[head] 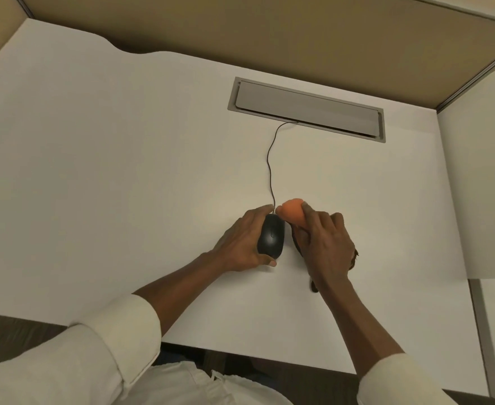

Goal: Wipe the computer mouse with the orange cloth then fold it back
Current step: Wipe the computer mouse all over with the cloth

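Observation:
A black wired computer mouse [271, 239] rests on the white desk [123, 171]. My left hand [240, 244] grips it from the left side, thumb at its near end and fingers at its far end. My right hand [326, 247] holds a bunched orange cloth [293, 213] just to the right of the mouse's front; only the cloth's top shows, the rest is hidden under my palm. The cloth sits beside the mouse, close to its cable [269, 168]. Something dark shows under my right hand.
The mouse cable runs back into a grey cable hatch [306, 108] set in the desk. Tan partition walls [269, 33] close off the back and right. A second white surface [480, 185] stands at the right. The desk's front edge is near my body.

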`<control>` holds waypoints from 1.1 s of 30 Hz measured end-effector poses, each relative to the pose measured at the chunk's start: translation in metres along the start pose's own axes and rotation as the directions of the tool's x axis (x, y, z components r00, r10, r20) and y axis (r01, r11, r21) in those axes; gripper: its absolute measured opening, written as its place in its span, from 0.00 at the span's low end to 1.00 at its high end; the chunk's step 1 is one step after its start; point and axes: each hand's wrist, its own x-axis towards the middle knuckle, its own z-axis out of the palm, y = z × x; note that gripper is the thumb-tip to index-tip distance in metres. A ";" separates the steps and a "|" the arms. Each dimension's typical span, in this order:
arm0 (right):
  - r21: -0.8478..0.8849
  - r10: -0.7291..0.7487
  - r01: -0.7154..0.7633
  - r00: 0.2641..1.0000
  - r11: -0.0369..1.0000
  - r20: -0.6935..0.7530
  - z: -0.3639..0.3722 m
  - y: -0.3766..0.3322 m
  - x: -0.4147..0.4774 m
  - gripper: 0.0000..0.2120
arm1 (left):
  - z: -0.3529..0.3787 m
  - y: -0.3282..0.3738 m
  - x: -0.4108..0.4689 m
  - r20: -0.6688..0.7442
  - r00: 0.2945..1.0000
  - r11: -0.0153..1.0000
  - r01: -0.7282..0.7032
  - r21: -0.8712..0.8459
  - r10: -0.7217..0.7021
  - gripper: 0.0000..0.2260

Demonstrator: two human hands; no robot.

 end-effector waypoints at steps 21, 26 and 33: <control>-0.020 -0.212 0.218 0.963 0.976 0.167 0.024 -0.018 -0.034 0.30 | 0.007 -0.011 0.007 -0.032 0.999 0.994 0.001 -0.108 -0.004 0.61; 0.049 -0.159 0.151 0.957 0.987 0.242 0.017 -0.026 -0.001 0.26 | 0.008 -0.011 0.007 -0.024 1.000 0.993 0.011 -0.115 -0.014 0.62; 0.066 -0.316 0.310 0.938 0.949 0.143 0.021 -0.010 -0.062 0.37 | 0.005 -0.011 0.005 -0.026 1.000 0.993 -0.010 -0.122 0.007 0.60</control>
